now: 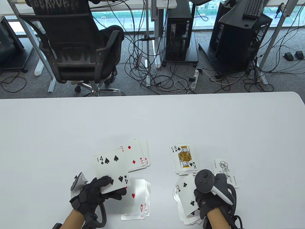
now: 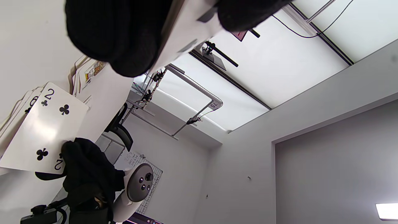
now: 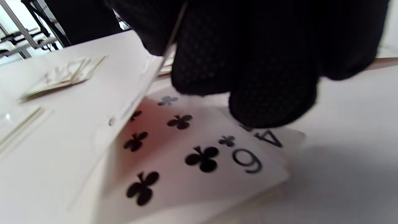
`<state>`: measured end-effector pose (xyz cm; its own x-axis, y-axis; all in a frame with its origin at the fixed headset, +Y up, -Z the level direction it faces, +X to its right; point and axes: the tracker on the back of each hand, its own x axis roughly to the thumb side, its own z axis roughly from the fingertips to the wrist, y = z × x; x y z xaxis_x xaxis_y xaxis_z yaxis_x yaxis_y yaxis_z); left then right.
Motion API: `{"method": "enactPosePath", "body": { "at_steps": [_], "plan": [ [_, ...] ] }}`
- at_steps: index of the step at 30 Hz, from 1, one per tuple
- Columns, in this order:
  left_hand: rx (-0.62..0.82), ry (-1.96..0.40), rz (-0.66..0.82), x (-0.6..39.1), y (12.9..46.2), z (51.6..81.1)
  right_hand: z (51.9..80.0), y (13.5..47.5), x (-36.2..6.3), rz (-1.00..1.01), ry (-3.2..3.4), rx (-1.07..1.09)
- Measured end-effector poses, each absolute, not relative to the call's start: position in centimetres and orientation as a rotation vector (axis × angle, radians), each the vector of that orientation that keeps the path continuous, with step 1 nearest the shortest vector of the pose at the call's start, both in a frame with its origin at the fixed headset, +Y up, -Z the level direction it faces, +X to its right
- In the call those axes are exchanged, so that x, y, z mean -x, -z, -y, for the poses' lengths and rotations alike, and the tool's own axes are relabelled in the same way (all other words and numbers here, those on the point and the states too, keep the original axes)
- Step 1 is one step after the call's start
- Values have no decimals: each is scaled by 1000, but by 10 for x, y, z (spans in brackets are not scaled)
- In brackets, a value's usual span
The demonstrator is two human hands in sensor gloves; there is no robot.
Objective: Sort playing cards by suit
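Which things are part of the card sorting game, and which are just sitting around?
Part of the game:
- left hand, holding a fan of cards with the 4 of spades on top
- right hand, holding the 2 of clubs
- club pile
- heart pile
- diamond pile
- spade pile, king on top

Just around:
- office chair
- floor cables
- computer towers

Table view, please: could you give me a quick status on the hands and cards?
Left hand grips fanned stack, four of spades on top. Right hand holds two of clubs above clubs pile. Nothing in the way.
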<state>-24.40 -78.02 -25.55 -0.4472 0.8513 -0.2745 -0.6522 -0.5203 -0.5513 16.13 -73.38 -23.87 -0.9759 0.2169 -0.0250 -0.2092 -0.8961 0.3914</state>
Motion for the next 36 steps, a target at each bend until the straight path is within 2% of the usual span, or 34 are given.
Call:
{"method": "enactPosePath", "body": {
  "at_steps": [8, 16, 21, 24, 29, 32, 36],
  "plan": [
    [658, -2051, 452, 244, 256, 781, 768, 236, -148, -756, -3101, -92],
    [661, -2049, 455, 244, 256, 780, 770, 235, -137, -878, -3215, -112],
    [662, -2047, 466, 244, 256, 780, 761, 244, -135, -984, -3161, -8],
    [666, -2043, 472, 244, 256, 780, 742, 252, -126, -848, -3092, -6],
    [662, -2044, 470, 243, 256, 781, 705, 264, -91, -308, -2912, -254],
    [659, -2045, 473, 243, 256, 781, 693, 266, -65, -103, -2710, -380],
    [659, -2045, 476, 244, 256, 781, 691, 266, -30, 21, -2518, -535]
  ]
}}
